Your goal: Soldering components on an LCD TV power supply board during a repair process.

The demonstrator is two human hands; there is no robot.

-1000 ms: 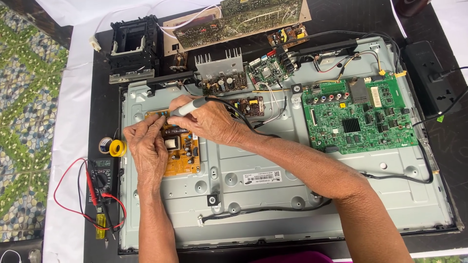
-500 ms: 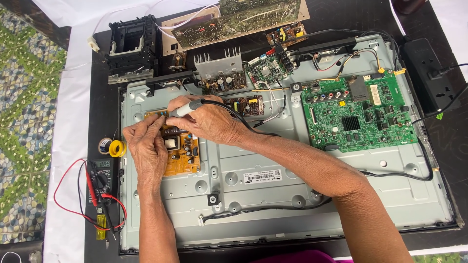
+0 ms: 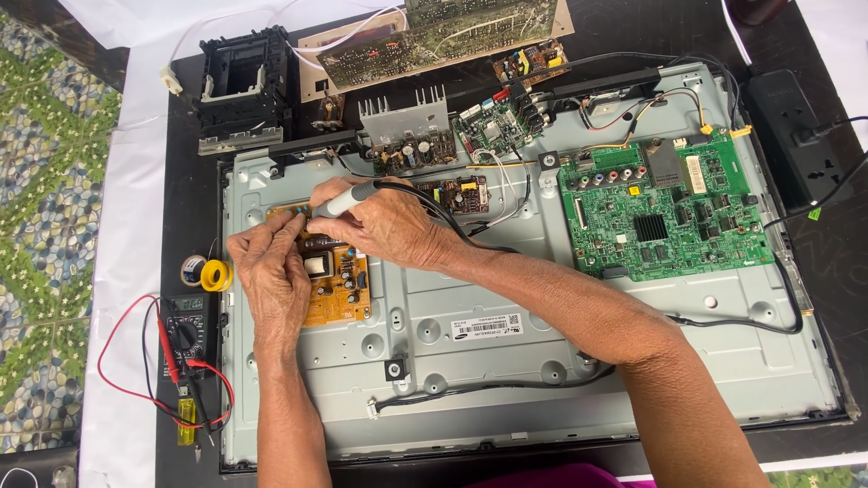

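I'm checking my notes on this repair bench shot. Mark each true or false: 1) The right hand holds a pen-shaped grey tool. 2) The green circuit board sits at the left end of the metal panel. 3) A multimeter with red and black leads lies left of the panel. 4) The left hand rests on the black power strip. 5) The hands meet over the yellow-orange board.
1) True: the right hand grips a grey soldering tool.
2) False: the green circuit board sits at the right end of the metal panel.
3) True: the multimeter lies there.
4) False: the left hand is on the yellow-orange board; the power strip lies far right.
5) True.
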